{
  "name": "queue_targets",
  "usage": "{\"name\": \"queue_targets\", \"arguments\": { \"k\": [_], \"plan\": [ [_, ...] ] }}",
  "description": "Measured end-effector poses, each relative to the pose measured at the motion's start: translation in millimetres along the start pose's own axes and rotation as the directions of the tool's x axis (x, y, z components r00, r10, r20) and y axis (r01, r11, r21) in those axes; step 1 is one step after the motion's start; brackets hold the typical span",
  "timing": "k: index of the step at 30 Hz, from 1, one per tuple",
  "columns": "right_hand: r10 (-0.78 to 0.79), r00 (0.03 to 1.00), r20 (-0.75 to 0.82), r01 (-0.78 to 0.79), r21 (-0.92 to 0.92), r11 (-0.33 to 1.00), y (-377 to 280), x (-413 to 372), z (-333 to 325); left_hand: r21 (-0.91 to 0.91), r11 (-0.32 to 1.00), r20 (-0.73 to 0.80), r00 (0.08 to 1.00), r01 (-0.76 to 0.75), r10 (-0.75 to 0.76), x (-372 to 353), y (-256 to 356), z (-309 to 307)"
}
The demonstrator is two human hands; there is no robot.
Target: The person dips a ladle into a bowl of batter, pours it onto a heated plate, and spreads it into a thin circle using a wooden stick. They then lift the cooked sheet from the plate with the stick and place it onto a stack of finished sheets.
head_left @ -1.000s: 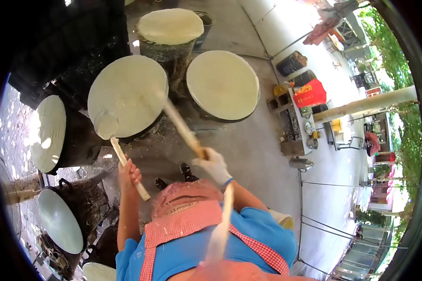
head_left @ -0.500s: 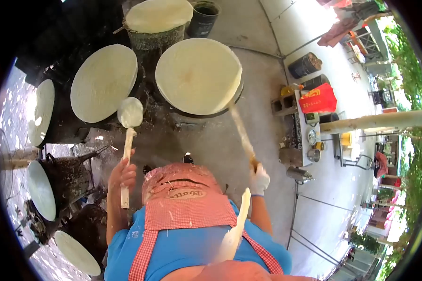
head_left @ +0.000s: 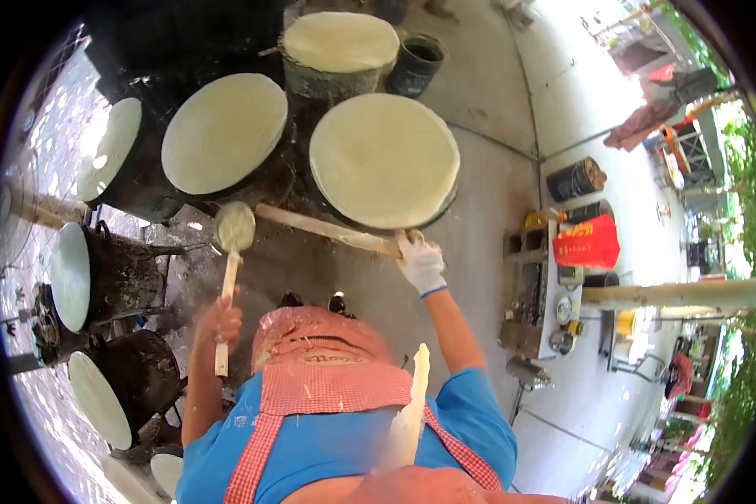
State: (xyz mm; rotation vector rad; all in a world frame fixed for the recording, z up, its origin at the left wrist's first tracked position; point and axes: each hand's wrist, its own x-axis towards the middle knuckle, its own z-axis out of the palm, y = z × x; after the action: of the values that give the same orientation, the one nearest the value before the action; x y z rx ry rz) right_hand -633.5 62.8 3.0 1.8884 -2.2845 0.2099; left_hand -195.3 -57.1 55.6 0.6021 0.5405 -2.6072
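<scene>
My left hand (head_left: 218, 322) is closed round the wooden handle of a ladle (head_left: 234, 227), its batter-smeared bowl up near the griddles. My right hand (head_left: 421, 259), in a white glove, grips a long flat wooden spreader (head_left: 328, 231) that points left, its far end close to the ladle. Just beyond that spreader lies a large round pale flatbread sheet (head_left: 384, 160) on a griddle. To its left a second round sheet (head_left: 224, 134) covers another griddle, and a third (head_left: 341, 42) sits on a drum-shaped stove behind. A pale strip (head_left: 410, 412) juts up before my chest, its base blurred.
More griddles with pale rounds (head_left: 70, 277) curve down the left side. A dark bucket (head_left: 415, 65) stands by the back stove. On the right are a worktable (head_left: 569, 302) with bowls, a red bag (head_left: 586, 242) and a pole (head_left: 672, 294).
The spreader in my right hand has swung from the griddle's right edge to lie almost level, pointing left. My right hand has moved up and left. The view has shifted.
</scene>
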Motion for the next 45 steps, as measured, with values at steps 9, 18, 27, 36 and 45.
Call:
{"name": "queue_targets", "arguments": {
  "k": [9,18,27,36,45],
  "plan": [
    [-0.170,0.910,0.377,0.203,-0.050,0.978,36,147,-27,-0.121,0.981,-0.262,0.958,-0.149,0.113,-55,19,-50],
    [0.055,0.983,0.173,-0.010,-0.253,0.968,63,360,-152,-0.220,0.942,-0.214,0.955,-0.252,0.206,-70,51,-65],
    [0.044,0.916,0.400,0.023,-0.159,0.987,-14,573,-223,-0.296,0.858,-0.211,0.904,-0.421,0.371,-30,39,-47],
    [0.439,0.834,0.333,-0.531,0.700,0.478,158,672,-109,-0.439,0.722,-0.213,0.842,-0.535,0.495,7,7,2],
    [0.690,0.476,0.545,-0.343,0.838,-0.424,139,589,164,-0.494,0.703,-0.126,0.843,-0.511,0.524,17,-4,44]
  ]
}}
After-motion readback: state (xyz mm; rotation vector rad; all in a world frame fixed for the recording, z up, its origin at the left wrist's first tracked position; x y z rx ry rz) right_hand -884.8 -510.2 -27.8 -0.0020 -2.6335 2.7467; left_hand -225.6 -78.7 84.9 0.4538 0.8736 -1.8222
